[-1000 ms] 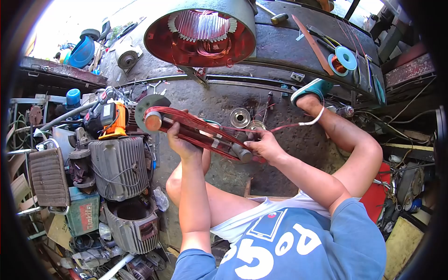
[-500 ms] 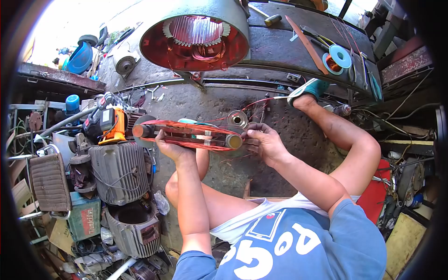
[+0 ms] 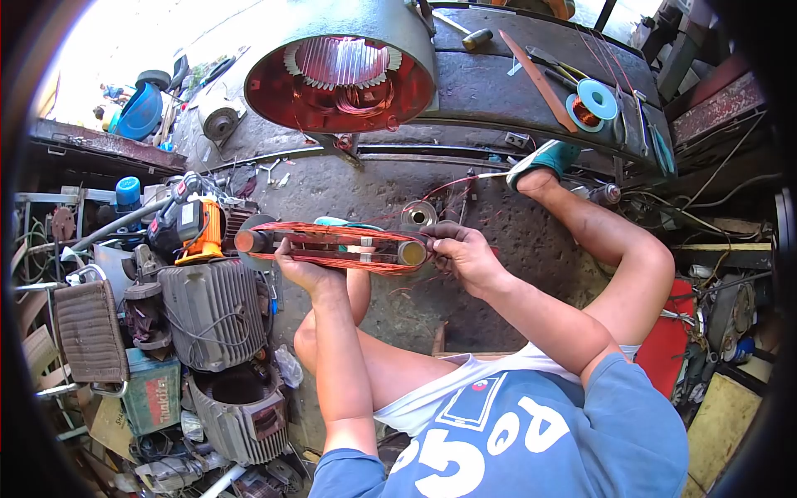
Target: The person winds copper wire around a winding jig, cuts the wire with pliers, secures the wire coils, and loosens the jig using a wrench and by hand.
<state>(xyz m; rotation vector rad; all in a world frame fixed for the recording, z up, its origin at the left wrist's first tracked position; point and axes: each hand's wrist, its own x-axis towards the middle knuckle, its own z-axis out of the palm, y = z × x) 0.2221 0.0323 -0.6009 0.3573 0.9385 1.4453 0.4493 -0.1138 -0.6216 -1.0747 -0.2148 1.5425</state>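
A long coil-winding former (image 3: 332,243) wrapped in red copper wire (image 3: 378,228) lies crosswise in front of me, with a round end piece at each end. My left hand (image 3: 305,264) grips it from below, left of its middle, thumb up along the side. At its right end, my right hand (image 3: 466,256) is closed in a pinch, fingertips against the copper wire; the strand between them is partly hidden. Just beyond that end a round metal piece with a central hole (image 3: 419,214) shows. A strand of wire runs from the former toward my shod foot (image 3: 544,166).
Ahead stands a motor housing (image 3: 340,83) with red inside and copper windings. On the dark bench to its right lie a wire spool (image 3: 596,104), a long brown strip (image 3: 538,81) and a hammer (image 3: 476,39). Finned motor casings (image 3: 212,311) and an orange-black power tool (image 3: 199,228) crowd the left.
My right hand has shifted slightly left and its fingers are drawn closer together at the former's end. The left hand keeps its grip. The view has tilted a little.
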